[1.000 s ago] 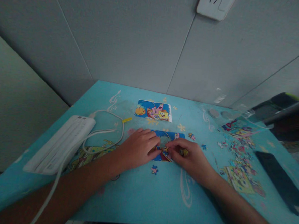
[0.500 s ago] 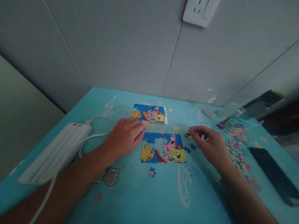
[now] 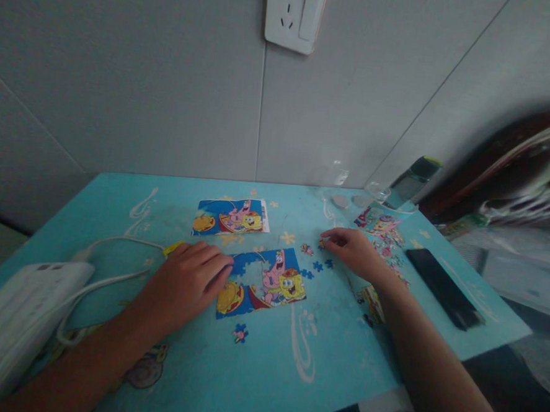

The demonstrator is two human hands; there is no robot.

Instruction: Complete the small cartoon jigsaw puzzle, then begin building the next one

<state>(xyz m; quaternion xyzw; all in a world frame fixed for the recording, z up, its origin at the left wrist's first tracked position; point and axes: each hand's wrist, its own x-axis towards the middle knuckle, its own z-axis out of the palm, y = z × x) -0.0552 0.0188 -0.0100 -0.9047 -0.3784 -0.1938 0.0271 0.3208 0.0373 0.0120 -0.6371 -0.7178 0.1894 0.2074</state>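
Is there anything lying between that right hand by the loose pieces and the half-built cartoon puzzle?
Only small loose pieces lie on the table between the right hand and the puzzle; nothing bigger does.

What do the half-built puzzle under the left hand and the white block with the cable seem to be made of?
The puzzle looks like printed cardboard: flat, thin, matte colour print, with notched gaps along its top edge. The left hand rests flat on its left edge. The white block, probably a power bank or strip, looks like smooth moulded plastic with a dull sheen; its cable looks rubbery, though blur leaves that open.
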